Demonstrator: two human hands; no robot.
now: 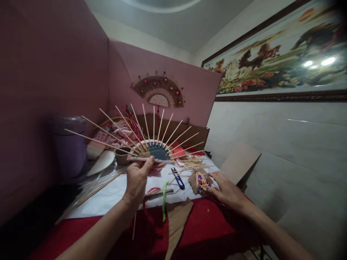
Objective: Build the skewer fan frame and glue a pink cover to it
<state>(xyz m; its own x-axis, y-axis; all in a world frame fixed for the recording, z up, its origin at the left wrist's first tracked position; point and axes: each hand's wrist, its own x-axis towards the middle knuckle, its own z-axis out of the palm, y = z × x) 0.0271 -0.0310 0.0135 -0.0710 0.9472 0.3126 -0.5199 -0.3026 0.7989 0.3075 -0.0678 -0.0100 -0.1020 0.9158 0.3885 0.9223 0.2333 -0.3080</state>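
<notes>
My left hand grips the lower edge of a half-round fan frame, thumb on the near side. Thin wooden sticks spread out from its curved edge like rays. Over at the right, my right hand reaches to a small purple-and-yellow patterned piece lying on crumpled brown cloth. Its fingers are apart at the piece's right side; whether they pinch it I cannot tell. Between the hands lie blue thread snips and a bright green strip.
A white sheet covers part of the red tablecloth. Loose sticks lie behind the snips. A brown cloth scrap hangs at the front. A brown cup stands left; a decorated fan is on the pink board.
</notes>
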